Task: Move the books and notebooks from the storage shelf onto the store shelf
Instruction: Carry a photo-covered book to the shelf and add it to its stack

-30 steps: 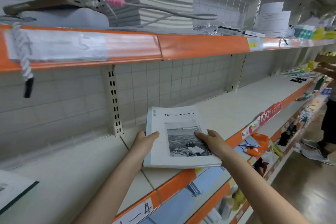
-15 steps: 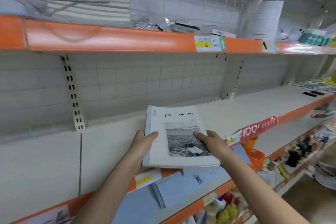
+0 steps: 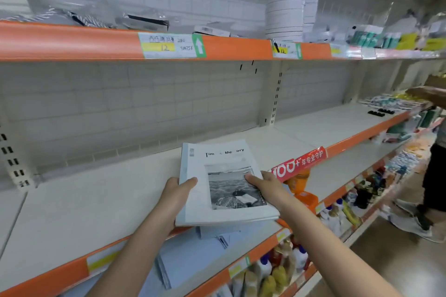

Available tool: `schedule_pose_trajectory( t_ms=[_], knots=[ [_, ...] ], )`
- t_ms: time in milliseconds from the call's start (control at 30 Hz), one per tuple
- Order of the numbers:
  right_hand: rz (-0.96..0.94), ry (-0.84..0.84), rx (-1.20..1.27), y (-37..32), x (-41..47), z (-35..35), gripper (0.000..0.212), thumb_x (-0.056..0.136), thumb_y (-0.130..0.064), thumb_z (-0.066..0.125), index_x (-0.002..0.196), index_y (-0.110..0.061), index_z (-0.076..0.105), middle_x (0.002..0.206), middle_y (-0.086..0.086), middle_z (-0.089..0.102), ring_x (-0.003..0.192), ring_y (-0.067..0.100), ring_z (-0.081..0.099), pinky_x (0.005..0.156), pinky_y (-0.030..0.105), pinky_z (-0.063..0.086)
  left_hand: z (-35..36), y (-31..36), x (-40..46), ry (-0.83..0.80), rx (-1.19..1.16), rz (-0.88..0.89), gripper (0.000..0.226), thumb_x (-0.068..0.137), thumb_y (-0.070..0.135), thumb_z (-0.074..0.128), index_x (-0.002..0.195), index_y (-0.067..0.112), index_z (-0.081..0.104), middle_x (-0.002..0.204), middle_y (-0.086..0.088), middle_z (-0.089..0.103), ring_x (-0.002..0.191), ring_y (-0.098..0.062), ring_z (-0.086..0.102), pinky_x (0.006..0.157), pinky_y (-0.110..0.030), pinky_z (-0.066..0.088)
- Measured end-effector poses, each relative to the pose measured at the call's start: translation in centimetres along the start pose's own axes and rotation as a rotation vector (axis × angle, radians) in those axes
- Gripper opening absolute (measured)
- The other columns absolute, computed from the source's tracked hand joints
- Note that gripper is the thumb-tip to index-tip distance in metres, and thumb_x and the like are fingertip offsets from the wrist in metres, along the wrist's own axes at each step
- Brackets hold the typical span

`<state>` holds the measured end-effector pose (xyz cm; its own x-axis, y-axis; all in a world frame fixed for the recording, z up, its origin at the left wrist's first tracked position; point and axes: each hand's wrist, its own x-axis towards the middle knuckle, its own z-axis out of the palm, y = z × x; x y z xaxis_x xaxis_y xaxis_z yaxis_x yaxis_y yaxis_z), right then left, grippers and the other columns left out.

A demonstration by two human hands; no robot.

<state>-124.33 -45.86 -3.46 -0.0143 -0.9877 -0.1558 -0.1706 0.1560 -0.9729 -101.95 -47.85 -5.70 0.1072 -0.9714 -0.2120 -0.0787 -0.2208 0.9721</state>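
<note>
A stack of notebooks (image 3: pixel 224 183) is gripped at both sides by the left hand (image 3: pixel 177 191) and right hand (image 3: pixel 268 187). It is held over the orange front edge of the shelf (image 3: pixel 96 212), where bare board lies open leftward.

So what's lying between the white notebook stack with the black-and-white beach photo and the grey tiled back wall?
Nothing: in the head view, only bare cream shelf board separates the white notebook stack from the grey tiled back wall.
</note>
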Motion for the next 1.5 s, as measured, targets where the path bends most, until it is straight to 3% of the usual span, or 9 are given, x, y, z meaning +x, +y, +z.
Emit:
schedule_pose_trajectory(
  t_ms=[200,367,533,633,767,933,1033,1300,1500],
  knots=[
    [-0.024,-0.006,-0.003,0.9,3.7,-4.2,0.018,0.097,-0.020,0.052,0.098,-0.005,0.061,0.089,0.011,0.068,0.069,0.017,0.063,0.048,0.016,0.049,4.7,0.7,2.7,0.012,0.003,-0.011,0.035,0.092,0.025,0.059,0.114,-0.001,0.052,0.097,-0.015,0.063,0.075,-0.025,0.062,0.053,-0.027,0.043],
    [-0.026,-0.009,-0.025,0.8,8.2,-7.4,0.036,0.097,-0.021,0.053,0.113,0.011,0.057,0.096,0.030,0.063,0.071,0.027,0.059,0.046,0.021,0.050,8.3,2.1,6.2,0.028,0.021,-0.006,0.036,0.092,0.024,0.059,0.114,-0.004,0.053,0.103,-0.019,0.063,0.074,-0.025,0.061,0.053,-0.027,0.042],
    [-0.032,-0.062,-0.053,0.4,12.8,-10.2,0.046,0.097,-0.024,0.054,0.115,0.018,0.049,0.085,0.018,0.054,0.072,0.030,0.051,0.048,0.026,0.052,11.5,3.4,9.0,0.074,0.005,-0.018,0.037,0.093,0.024,0.059,0.115,-0.005,0.052,0.088,-0.014,0.061,0.068,-0.023,0.060,0.050,-0.025,0.040],
    [-0.037,-0.063,-0.084,0.4,15.2,-11.7,0.040,0.096,-0.027,0.055,0.112,0.009,0.057,0.079,0.012,0.063,0.065,0.022,0.060,0.059,0.033,0.055,13.2,4.2,10.2,0.089,-0.002,-0.017,0.036,0.093,0.025,0.058,0.113,-0.003,0.050,0.088,-0.013,0.059,0.069,-0.023,0.058,0.051,-0.026,0.041],
    [-0.053,-0.095,-0.070,0.2,17.4,-13.1,0.026,0.096,-0.023,0.054,0.104,0.001,0.061,0.067,0.000,0.064,0.051,0.009,0.062,0.047,0.024,0.049,14.7,5.0,11.1,0.106,-0.013,-0.022,0.034,0.094,0.025,0.056,0.113,-0.003,0.048,0.090,-0.014,0.058,0.070,-0.024,0.058,0.052,-0.027,0.042],
    [-0.076,-0.138,-0.103,0.1,19.8,-15.2,0.026,0.097,-0.027,0.052,0.076,-0.013,0.056,0.053,-0.011,0.058,0.046,0.001,0.054,0.052,0.017,0.043,16.7,5.8,12.5,0.137,-0.012,-0.037,0.037,0.094,0.027,0.058,0.114,-0.002,0.047,0.097,-0.017,0.059,0.074,-0.027,0.059,0.053,-0.028,0.044],
    [-0.086,-0.161,-0.128,0.1,21.8,-16.5,0.021,0.097,-0.030,0.053,0.090,-0.012,0.061,0.070,-0.005,0.064,0.059,0.005,0.061,0.058,0.018,0.044,18.2,6.1,13.4,0.176,-0.019,-0.040,0.037,0.093,0.026,0.058,0.115,-0.002,0.047,0.100,-0.019,0.059,0.075,-0.028,0.060,0.053,-0.028,0.044],
    [-0.073,-0.246,-0.237,-0.7,28.2,-20.2,0.024,0.096,-0.034,0.053,0.102,-0.012,0.061,0.081,-0.002,0.060,0.069,0.010,0.053,0.059,0.022,0.038,23.2,7.2,16.3,0.283,-0.061,-0.049,0.035,0.094,0.027,0.057,0.114,0.002,0.043,0.100,-0.013,0.056,0.079,-0.025,0.059,0.056,-0.029,0.046],
    [-0.111,-0.266,-0.280,0.3,32.9,-21.9,0.021,0.092,-0.029,0.059,0.088,-0.008,0.059,0.069,0.002,0.054,0.058,0.014,0.051,0.060,0.030,0.042,26.1,6.9,19.2,0.379,-0.007,-0.060,0.028,0.093,0.026,0.054,0.104,0.000,0.051,0.095,-0.013,0.059,0.078,-0.026,0.059,0.062,-0.029,0.047]
  ],
)
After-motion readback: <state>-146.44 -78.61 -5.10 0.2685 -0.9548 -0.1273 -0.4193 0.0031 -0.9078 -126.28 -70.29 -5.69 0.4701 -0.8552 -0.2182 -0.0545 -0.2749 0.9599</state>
